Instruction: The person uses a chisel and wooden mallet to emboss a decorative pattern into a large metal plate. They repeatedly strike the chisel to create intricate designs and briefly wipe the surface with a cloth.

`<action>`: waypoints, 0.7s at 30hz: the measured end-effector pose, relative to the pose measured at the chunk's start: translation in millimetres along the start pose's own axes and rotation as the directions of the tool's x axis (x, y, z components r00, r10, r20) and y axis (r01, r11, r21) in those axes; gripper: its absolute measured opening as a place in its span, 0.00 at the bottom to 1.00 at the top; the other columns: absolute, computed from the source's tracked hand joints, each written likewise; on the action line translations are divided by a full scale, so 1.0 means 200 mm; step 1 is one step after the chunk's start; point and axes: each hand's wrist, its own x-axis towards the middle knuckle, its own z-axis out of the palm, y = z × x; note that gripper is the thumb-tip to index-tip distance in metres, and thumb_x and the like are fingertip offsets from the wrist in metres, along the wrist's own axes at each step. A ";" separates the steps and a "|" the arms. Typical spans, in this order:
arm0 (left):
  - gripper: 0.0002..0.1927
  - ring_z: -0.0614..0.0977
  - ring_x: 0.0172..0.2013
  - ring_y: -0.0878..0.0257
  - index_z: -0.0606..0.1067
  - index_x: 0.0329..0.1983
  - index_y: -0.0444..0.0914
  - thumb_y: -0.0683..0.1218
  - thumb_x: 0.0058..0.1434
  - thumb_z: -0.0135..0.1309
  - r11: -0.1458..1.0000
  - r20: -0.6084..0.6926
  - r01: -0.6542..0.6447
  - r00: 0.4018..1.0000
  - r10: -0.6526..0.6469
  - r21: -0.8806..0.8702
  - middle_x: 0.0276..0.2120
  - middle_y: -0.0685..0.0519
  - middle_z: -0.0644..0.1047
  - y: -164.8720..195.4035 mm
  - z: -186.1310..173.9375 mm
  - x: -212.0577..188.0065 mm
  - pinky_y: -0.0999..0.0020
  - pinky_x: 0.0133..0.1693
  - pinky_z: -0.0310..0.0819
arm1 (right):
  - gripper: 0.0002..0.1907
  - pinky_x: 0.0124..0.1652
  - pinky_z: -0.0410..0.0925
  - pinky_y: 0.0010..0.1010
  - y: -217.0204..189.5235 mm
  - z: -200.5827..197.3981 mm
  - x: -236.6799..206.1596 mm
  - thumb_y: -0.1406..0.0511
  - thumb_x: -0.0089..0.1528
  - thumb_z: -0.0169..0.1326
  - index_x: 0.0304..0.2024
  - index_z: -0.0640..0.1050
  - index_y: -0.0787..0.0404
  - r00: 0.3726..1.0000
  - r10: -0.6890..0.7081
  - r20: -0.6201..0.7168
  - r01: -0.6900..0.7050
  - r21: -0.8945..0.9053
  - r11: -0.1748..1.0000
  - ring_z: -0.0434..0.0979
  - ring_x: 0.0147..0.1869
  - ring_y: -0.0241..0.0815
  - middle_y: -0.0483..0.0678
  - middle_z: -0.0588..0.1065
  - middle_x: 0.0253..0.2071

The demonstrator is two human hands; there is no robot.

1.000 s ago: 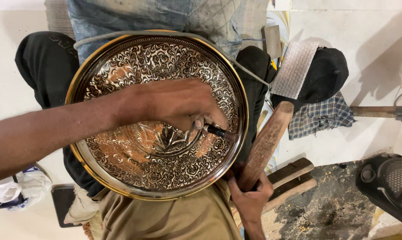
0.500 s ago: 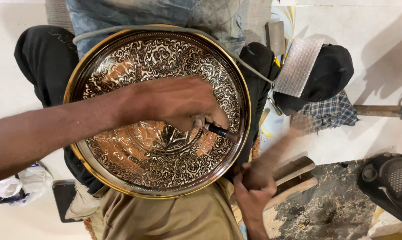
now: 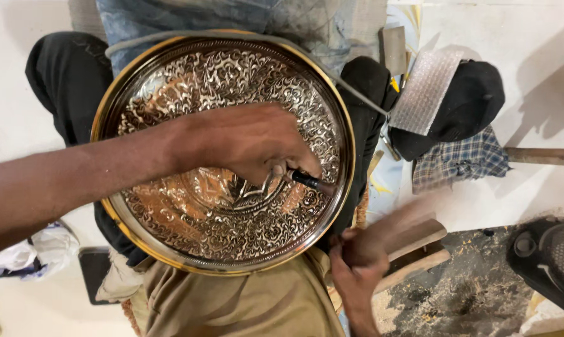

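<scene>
Pinching chisel (image 3: 308, 180) in left hand (image 3: 254, 145) over engraved tray (image 3: 188, 231); right hand (image 3: 355, 267) beside rim.

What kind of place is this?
Probably a metal craft workshop. The left hand holds a chisel on an engraved round metal tray, the right hand swings a wooden mallet, and the floor looks dusty.

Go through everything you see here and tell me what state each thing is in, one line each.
Round engraved metal tray: lying flat on the lap, face up.
Left hand: closed around a dark chisel, resting on the tray.
Dark chisel: gripped, tilted, tip hidden under the fingers.
Right hand: gripping a wooden mallet.
Wooden mallet: motion-blurred, mid-swing.
Plaid cloth: crumpled on the floor.
</scene>
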 end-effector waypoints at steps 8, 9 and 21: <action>0.31 0.79 0.21 0.70 0.81 0.52 0.40 0.26 0.46 0.50 0.999 0.010 -0.032 0.999 0.032 -0.003 0.29 0.48 0.83 0.01 -0.01 0.00 0.74 0.16 0.71 | 0.12 0.35 0.71 0.25 -0.01 -0.01 0.00 0.77 0.53 0.61 0.40 0.78 0.69 0.999 0.030 -0.028 -0.035 -0.216 0.976 0.77 0.34 0.34 0.47 0.78 0.34; 0.28 0.79 0.21 0.69 0.81 0.50 0.41 0.27 0.47 0.51 1.000 0.046 0.001 0.999 -0.002 0.013 0.27 0.49 0.83 0.01 -0.01 0.00 0.72 0.16 0.70 | 0.14 0.38 0.71 0.24 -0.03 -0.01 0.01 0.77 0.53 0.61 0.41 0.77 0.69 0.999 -0.030 -0.034 0.020 -0.280 0.960 0.77 0.37 0.33 0.47 0.77 0.35; 0.27 0.74 0.15 0.69 0.82 0.48 0.41 0.27 0.48 0.50 0.999 0.027 0.044 0.999 -0.043 -0.021 0.23 0.50 0.82 -0.02 0.01 -0.03 0.71 0.11 0.63 | 0.19 0.36 0.70 0.24 -0.15 -0.02 0.04 0.75 0.49 0.55 0.43 0.76 0.67 0.976 0.153 0.158 -0.113 -0.237 0.965 0.74 0.35 0.30 0.45 0.77 0.32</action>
